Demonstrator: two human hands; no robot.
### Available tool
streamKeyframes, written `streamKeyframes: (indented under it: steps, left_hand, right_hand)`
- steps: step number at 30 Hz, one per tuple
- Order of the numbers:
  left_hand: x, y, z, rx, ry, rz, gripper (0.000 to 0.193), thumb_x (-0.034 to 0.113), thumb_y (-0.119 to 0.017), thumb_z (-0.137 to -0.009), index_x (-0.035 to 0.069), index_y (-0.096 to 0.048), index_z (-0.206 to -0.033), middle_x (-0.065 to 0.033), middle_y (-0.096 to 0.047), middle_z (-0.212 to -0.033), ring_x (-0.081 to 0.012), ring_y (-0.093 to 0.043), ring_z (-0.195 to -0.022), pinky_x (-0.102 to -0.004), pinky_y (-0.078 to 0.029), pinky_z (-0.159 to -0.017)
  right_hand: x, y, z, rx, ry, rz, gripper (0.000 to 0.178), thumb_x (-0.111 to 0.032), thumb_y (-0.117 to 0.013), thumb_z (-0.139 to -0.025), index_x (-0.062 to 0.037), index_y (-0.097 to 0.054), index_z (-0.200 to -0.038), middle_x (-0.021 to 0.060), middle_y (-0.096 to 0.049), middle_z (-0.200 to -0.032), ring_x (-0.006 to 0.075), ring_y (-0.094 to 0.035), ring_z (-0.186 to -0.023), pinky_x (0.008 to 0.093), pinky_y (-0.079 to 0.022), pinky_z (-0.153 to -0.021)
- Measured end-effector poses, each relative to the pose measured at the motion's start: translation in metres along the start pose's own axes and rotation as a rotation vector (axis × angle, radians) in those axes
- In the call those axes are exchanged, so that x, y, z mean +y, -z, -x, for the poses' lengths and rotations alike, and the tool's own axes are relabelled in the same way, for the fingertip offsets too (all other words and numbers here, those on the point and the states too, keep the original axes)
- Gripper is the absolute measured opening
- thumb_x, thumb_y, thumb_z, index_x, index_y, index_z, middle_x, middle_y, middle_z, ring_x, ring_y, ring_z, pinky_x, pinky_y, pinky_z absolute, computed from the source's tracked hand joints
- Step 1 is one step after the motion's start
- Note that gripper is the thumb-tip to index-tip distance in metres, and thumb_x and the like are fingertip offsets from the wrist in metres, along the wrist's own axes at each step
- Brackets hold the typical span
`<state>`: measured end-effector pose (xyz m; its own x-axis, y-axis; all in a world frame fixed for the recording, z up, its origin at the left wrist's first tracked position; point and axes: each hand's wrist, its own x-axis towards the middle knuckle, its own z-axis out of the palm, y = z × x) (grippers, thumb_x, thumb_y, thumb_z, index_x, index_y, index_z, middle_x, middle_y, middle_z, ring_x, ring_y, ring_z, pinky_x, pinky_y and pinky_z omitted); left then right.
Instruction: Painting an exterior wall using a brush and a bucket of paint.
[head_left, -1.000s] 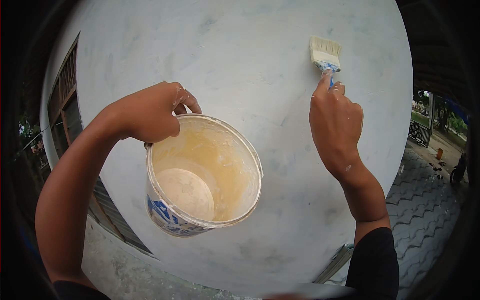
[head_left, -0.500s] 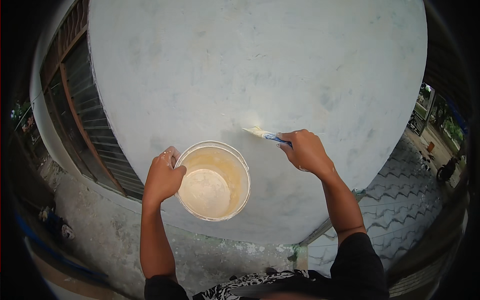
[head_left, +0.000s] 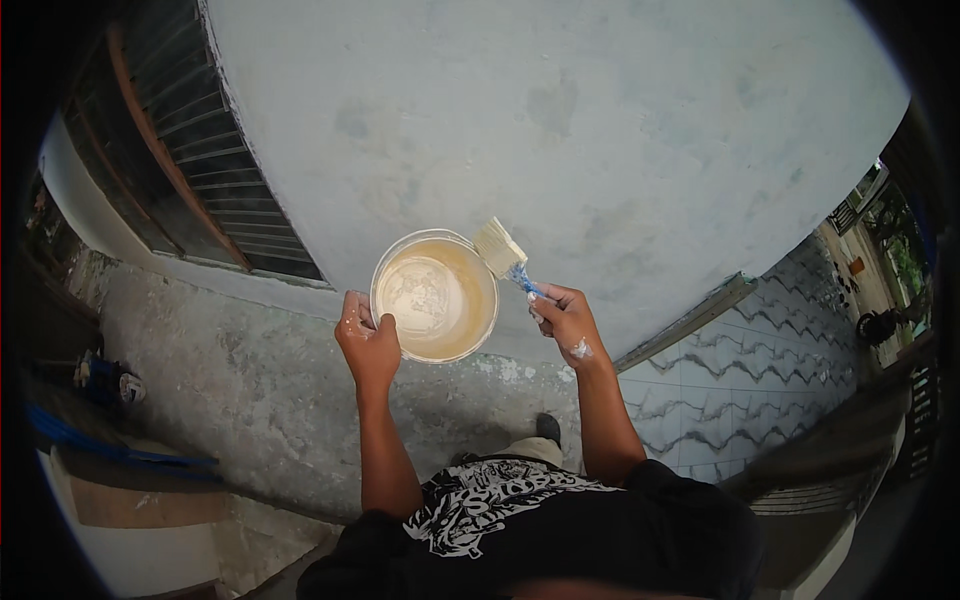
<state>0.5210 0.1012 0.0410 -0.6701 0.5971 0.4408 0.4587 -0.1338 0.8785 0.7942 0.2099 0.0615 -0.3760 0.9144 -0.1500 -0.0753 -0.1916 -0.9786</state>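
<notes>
My left hand [head_left: 368, 340] grips the left rim of a round whitish bucket [head_left: 473, 300], thumb at the edge and fingers behind it. Cream-coloured paint [head_left: 420, 298] lies in its bottom, and yellowish smears coat the inner wall. In my right hand [head_left: 568, 322] is a paintbrush [head_left: 497, 248], held closed around its blue, paint-spotted handle. The pale bristles point up and left, close by the bucket's right rim; whether they touch it I cannot tell. Dried white paint marks my right wrist. Beyond both hands rises a pale grey-white wall [head_left: 560, 170] with darker blotches.
A window with dark slats and a brown frame [head_left: 172, 160] is on the left. Rough concrete floor [head_left: 270, 380] lies below the wall. To the right, past a low ledge [head_left: 690, 320], is a wavy-patterned tiled floor [head_left: 740, 370]. A blue object [head_left: 120, 450] sits at the lower left.
The paintbrush has come off the wall and back toward the bucket, its bristles now turned upward. My view has tilted down, showing more floor and my shirt. The bucket stays in my left hand.
</notes>
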Motion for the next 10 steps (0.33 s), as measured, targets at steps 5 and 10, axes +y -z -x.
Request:
streamKeyframes:
  steps: [5,10]
  left_hand:
    - [-0.009,0.025,0.0,0.006,-0.044,0.021,0.018,-0.01,-0.057,-0.073,0.0,-0.045,-0.081,-0.0051,-0.042,-0.068,-0.0146,-0.034,-0.063,-0.0304,-0.034,-0.058]
    - [-0.01,0.033,0.01,-0.036,-0.082,-0.079,0.015,-0.008,-0.059,-0.076,0.0,-0.049,-0.082,-0.006,-0.045,-0.069,-0.0164,-0.036,-0.063,-0.0308,-0.035,-0.058]
  right_hand:
    - [0.007,-0.012,0.032,-0.03,0.014,0.075,0.027,-0.007,-0.069,-0.096,0.0028,-0.073,-0.121,-0.003,-0.059,-0.078,0.0047,-0.045,-0.063,0.0228,-0.035,-0.055]
    - [0.027,-0.026,0.052,-0.219,0.135,0.475,0.036,-0.01,-0.072,-0.095,-0.0157,-0.075,-0.131,-0.0014,-0.069,-0.085,0.0099,-0.052,-0.068,0.0287,-0.046,-0.063]
